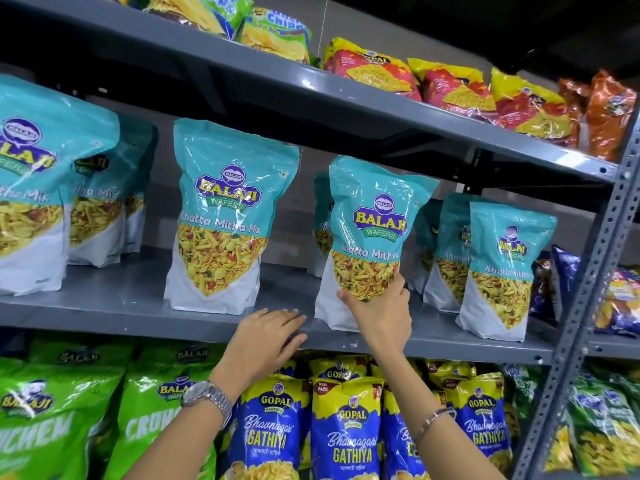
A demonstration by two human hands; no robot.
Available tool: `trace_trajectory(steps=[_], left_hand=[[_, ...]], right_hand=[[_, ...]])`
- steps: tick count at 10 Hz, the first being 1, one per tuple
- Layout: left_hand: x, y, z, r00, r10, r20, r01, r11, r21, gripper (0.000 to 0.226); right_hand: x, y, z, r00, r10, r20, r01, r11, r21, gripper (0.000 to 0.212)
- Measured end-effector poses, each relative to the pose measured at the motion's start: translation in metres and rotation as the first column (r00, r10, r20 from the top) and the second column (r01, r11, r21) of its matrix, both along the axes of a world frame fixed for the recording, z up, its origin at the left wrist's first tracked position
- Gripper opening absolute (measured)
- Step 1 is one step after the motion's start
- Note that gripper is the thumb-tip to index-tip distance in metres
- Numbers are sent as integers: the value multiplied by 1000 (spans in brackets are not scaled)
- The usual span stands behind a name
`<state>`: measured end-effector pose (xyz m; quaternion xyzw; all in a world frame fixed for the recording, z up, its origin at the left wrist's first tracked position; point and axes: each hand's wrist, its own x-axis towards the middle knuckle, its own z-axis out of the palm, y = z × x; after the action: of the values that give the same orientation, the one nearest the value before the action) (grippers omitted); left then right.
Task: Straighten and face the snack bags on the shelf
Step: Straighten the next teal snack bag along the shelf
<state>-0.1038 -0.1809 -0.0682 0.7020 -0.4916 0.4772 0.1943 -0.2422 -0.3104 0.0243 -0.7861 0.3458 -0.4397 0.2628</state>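
Teal and white Khatta Mitha Mix bags stand along the grey middle shelf [145,299]. My right hand [379,313] grips the lower front of one bag [375,216], which stands upright at the shelf's front edge, label facing me. My left hand [268,332] lies flat on the shelf lip with fingers spread, holding nothing, between that bag and another upright bag [221,216] to its left. More teal bags stand at the far left [38,188] and at the right [502,271], with others partly hidden behind them.
The upper shelf [346,95] carries green, red-yellow and orange bags. Below, green bags [52,420] and blue-yellow Gathiya bags [346,434] fill the lower row. A perforated grey upright [599,258] bounds the bay on the right, with blue bags beyond it.
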Motion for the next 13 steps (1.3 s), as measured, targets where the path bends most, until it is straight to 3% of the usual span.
trace_trajectory(steps=[4,6,13], left_hand=[[1,1,-1,1000,-7,-3,7,1000,-3,57],[1,1,0,1000,-5,0,5,1000,-4,43],[-2,2,0,1000,-5,-24,5,1000,0,41]], right_hand=[[-8,4,0,1000,5,-22,-6,1000,-15,103],[-5,5,-2,999,-2,-47,0,998,-55,110],[19,-11,-2,995,36,-97,-42,997,-63,112]])
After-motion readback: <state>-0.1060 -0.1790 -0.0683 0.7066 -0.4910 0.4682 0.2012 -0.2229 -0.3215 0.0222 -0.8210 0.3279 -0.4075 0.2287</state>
